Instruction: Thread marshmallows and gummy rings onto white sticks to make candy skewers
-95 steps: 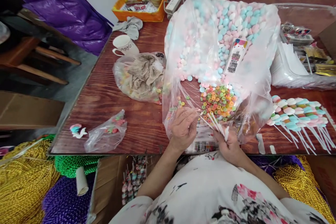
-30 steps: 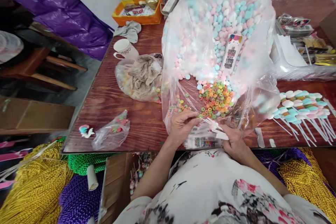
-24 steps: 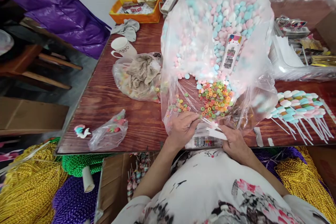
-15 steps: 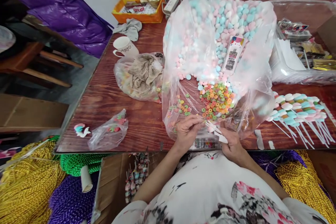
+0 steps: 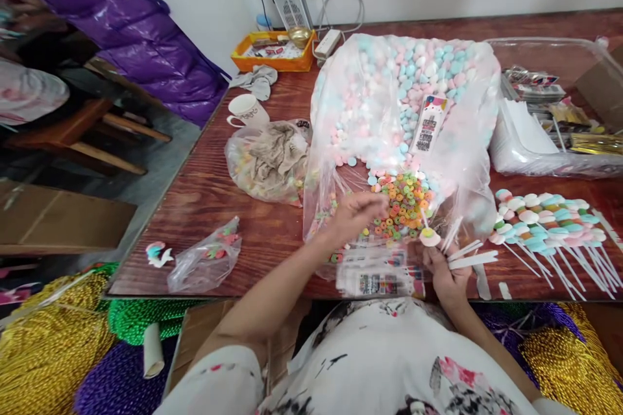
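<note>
My left hand (image 5: 356,214) reaches into the open mouth of a big clear bag (image 5: 335,110), fingers bent down over the pile of small coloured candy rings (image 5: 403,204); what it pinches is hidden. My right hand (image 5: 445,272) is closed on a bunch of white sticks (image 5: 471,258), one carrying a pale candy piece with a yellow ring (image 5: 429,237). Pink, blue and white marshmallow-like candies (image 5: 418,74) fill the back of the bag. Printed packets (image 5: 377,275) lie under my hands at the table's front edge.
Finished candy skewers (image 5: 545,220) lie in a row at the right. A smaller bag with crumpled paper (image 5: 267,159), a white mug (image 5: 246,110), an orange tray (image 5: 272,55) and a small bag (image 5: 204,259) sit left. Clear bags and packets (image 5: 535,130) lie at the back right. Coloured cord bundles (image 5: 53,343) lie below.
My left hand left the sticks and moved forward into the bag over the rings. My right hand swung the sticks to the right, one now showing a candy piece. The view tilted up.
</note>
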The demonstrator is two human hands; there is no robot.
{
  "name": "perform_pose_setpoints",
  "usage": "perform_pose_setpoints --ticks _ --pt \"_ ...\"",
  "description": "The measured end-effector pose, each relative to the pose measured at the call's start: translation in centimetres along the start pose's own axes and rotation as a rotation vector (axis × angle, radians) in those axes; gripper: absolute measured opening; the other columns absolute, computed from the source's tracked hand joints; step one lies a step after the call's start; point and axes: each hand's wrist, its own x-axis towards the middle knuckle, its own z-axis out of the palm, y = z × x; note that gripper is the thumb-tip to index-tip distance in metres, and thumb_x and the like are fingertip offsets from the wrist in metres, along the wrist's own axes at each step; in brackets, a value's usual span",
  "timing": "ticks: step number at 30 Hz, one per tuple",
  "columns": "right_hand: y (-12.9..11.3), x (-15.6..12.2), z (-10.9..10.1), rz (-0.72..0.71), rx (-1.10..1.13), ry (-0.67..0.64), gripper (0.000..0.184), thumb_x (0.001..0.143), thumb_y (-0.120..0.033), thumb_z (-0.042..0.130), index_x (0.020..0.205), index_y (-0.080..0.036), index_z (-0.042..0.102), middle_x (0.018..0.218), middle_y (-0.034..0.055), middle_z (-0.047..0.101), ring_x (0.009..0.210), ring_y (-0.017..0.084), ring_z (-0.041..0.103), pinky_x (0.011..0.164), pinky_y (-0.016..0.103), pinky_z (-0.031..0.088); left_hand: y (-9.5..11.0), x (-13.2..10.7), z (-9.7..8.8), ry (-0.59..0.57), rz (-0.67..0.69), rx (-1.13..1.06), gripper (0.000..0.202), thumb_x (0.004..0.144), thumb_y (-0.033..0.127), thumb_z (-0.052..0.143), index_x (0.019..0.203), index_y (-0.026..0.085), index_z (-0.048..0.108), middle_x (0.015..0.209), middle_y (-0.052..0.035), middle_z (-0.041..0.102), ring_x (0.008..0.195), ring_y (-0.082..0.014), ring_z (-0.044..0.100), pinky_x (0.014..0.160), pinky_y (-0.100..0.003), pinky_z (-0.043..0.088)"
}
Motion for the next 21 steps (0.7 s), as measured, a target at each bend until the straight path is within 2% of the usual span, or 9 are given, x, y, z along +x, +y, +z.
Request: perform_pose_setpoints --ticks 2,4,6,8,11,13,15,18,21 --pt "0.1 0.4 -0.2 0.039 0.043 0.064 0.014 0.094 -0.034 0.058 0.092 -0.020 0.060 0.060 -0.0051 0.047 0.049 0.009 0.040 0.043 0.022 0.028 -1.6 3.6 -1.8 -0.008 -0.009 0.300 0.025 0.085 0.021 0.062 0.106 0.018 0.074 0.094 -0.0068 0.073 0.082 -0.0167 0.067 0.077 -0.029 0.056" --pt "0.2 0.5 -0.3 0.049 0.020 0.048 0.017 0.094 -0.035 0.057 0.089 -0.019 0.060 0.059 -0.0049 0.047 0.047 0.008 0.038 0.042 0.022 0.026 -3.2 6.5 -2.7 -0.118 0.035 0.529 0.033 0.077 0.012 0.061 0.106 0.018 0.075 0.099 -0.0080 0.070 0.089 -0.0187 0.065 0.086 -0.032 0.053" --pt "0.1 0.4 -0.2 0.007 -0.065 -0.028 0.021 0.095 -0.033 0.056 0.081 -0.018 0.060 0.060 -0.0035 0.049 0.048 0.009 0.040 0.045 0.023 0.030 -4.4 8.2 -3.1 -0.221 0.074 0.681 0.039 0.071 0.005 0.055 0.103 0.015 0.075 0.097 -0.0096 0.068 0.092 -0.0201 0.063 0.088 -0.033 0.052" --pt "0.0 0.4 -0.2 -0.050 -0.141 -0.095 0.025 0.096 -0.031 0.053 0.075 -0.018 0.058 0.060 -0.0025 0.050 0.051 0.010 0.042 0.048 0.025 0.034 -5.0 8.7 -3.5 -0.287 0.080 0.770 0.038 0.068 0.003 0.052 0.095 0.013 0.076 0.091 -0.0104 0.068 0.089 -0.0206 0.064 0.085 -0.032 0.051" --pt "-0.1 0.3 -0.4 -0.063 -0.172 -0.126 0.028 0.098 -0.030 0.050 0.072 -0.019 0.056 0.060 -0.0026 0.049 0.051 0.011 0.042 0.050 0.026 0.034 -5.0 7.5 -5.2 -0.349 0.036 0.767 0.032 0.067 0.004 0.051 0.084 0.015 0.076 0.086 -0.0084 0.070 0.084 -0.0195 0.064 0.082 -0.030 0.050" --pt "0.1 0.2 -0.7 -0.034 -0.178 -0.143 0.027 0.098 -0.029 0.049 0.074 -0.019 0.056 0.060 -0.0029 0.048 0.051 0.011 0.041 0.050 0.026 0.034 -4.4 5.9 -6.7 -0.347 -0.032 0.665 0.032 0.067 0.007 0.053 0.087 0.016 0.077 0.085 -0.0060 0.072 0.084 -0.0189 0.065 0.080 -0.028 0.050" --pt "0.6 0.1 -0.9 -0.022 -0.196 -0.174 0.024 0.099 -0.029 0.050 0.077 -0.020 0.056 0.062 -0.0029 0.048 0.054 0.012 0.042 0.052 0.027 0.035 -3.4 4.0 -7.8 -0.281 -0.124 0.527 0.036 0.068 0.012 0.057 0.097 0.017 0.076 0.084 -0.0036 0.072 0.078 -0.0174 0.065 0.074 -0.026 0.051" --pt "1.1 -0.1 -1.1 -0.056 -0.239 -0.227 0.023 0.099 -0.028 0.050 0.078 -0.021 0.054 0.066 -0.0023 0.048 0.060 0.013 0.045 0.058 0.028 0.037 -2.0 1.1 -8.3 -0.131 -0.263 0.339 0.045 0.070 0.020 0.061 0.114 0.017 0.071 0.084 -0.0015 0.071 0.062 -0.0124 0.060 0.059 -0.023 0.049" --pt "1.2 -0.2 -1.2 -0.076 -0.284 -0.240 0.023 0.098 -0.027 0.050 0.077 -0.021 0.053 0.067 -0.0021 0.048 0.061 0.014 0.045 0.060 0.028 0.036 -1.6 -0.8 -7.8 0.018 -0.367 0.207 0.041 0.073 0.025 0.063 0.113 0.016 0.071 0.086 -0.0027 0.072 0.056 -0.0107 0.057 0.053 -0.024 0.050"
